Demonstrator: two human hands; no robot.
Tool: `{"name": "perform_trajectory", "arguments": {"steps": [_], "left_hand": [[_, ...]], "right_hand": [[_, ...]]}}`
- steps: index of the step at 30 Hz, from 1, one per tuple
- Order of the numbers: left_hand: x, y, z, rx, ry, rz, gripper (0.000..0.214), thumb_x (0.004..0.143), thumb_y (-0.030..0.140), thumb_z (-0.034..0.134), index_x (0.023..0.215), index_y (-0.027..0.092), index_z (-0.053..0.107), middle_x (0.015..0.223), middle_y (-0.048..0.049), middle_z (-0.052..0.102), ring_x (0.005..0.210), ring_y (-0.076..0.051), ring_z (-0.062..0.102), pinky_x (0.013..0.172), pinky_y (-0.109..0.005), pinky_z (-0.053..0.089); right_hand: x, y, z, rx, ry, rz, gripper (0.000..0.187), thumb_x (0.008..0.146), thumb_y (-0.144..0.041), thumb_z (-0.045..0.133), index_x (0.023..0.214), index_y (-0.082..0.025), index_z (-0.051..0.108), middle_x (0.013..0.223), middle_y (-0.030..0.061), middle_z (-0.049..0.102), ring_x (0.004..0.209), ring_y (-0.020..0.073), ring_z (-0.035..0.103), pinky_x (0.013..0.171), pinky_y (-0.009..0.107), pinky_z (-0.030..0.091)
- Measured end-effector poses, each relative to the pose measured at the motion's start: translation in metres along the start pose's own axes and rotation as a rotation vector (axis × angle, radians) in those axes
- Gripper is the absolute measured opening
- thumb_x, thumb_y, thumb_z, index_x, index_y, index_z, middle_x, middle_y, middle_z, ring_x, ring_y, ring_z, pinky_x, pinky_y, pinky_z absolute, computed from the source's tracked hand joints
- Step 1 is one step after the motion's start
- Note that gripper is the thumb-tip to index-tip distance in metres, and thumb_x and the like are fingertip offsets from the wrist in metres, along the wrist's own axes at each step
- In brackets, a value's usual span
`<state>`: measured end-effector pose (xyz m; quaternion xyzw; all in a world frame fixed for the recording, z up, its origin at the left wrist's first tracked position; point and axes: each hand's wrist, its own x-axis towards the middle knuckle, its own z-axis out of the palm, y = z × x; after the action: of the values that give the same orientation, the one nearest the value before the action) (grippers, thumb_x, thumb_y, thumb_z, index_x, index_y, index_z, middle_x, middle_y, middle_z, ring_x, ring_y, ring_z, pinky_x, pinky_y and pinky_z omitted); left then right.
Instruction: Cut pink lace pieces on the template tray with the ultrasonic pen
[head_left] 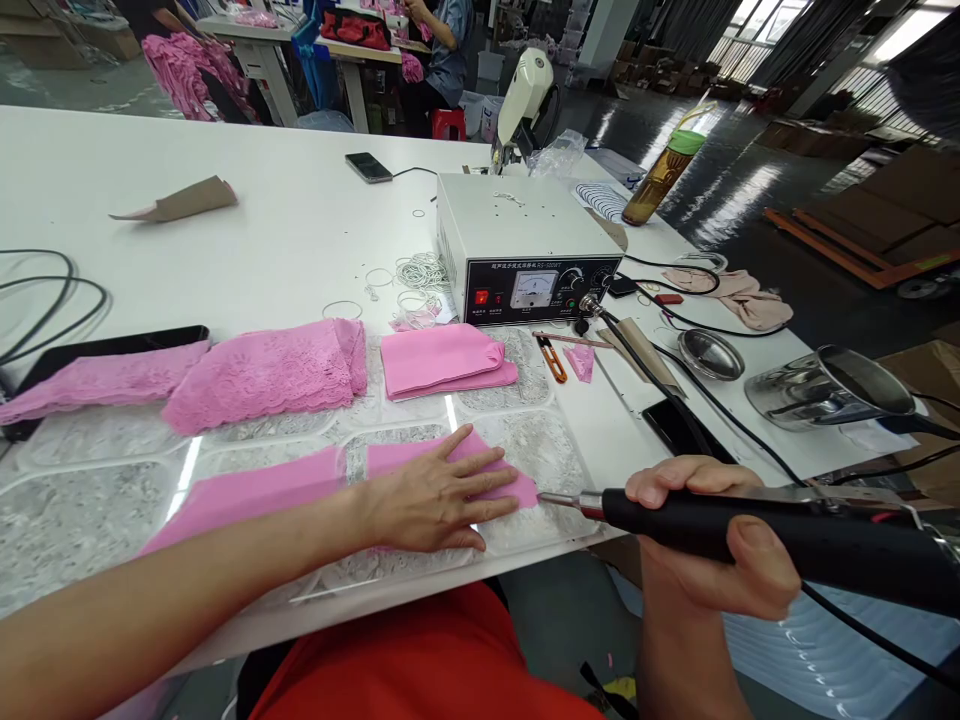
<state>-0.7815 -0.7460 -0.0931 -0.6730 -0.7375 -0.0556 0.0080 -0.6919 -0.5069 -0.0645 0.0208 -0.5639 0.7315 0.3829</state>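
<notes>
- The left hand (431,500) lies flat, fingers spread, on the pink cloth (390,458) on the table (285,230).
- The right hand (697,575) wraps its fingers round the black tool (675,515), tip at the cloth's right end.

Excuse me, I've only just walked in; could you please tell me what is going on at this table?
A person is working with both hands. The left hand lies flat on a piece of pink fabric, fingers spread. The right hand grips a black handheld tool, its metal tip at the fabric's pointed right end. Beyond them lie stacked pink lace and folded pink cloth, near a metal box with a dial.
</notes>
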Motion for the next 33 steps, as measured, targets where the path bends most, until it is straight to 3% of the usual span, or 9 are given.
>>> {"name": "perform_trajectory", "arguments": {"steps": [33], "left_hand": [[0.002, -0.0018, -0.0034, -0.131, -0.043, -0.011, 0.054, 0.097, 0.051, 0.041, 0.141, 0.021, 0.046, 0.15, -0.0137, 0.039, 0.141, -0.03, 0.033, 0.118, -0.057, 0.011]], "right_hand": [[0.0019, -0.005, -0.0026, -0.003, -0.018, -0.03, 0.021, 0.065, -0.033, 0.056, 0.075, -0.017, 0.065, 0.064, 0.0013, 0.059, 0.047, 0.0139, 0.052, 0.04, 0.03, 0.045]]}}
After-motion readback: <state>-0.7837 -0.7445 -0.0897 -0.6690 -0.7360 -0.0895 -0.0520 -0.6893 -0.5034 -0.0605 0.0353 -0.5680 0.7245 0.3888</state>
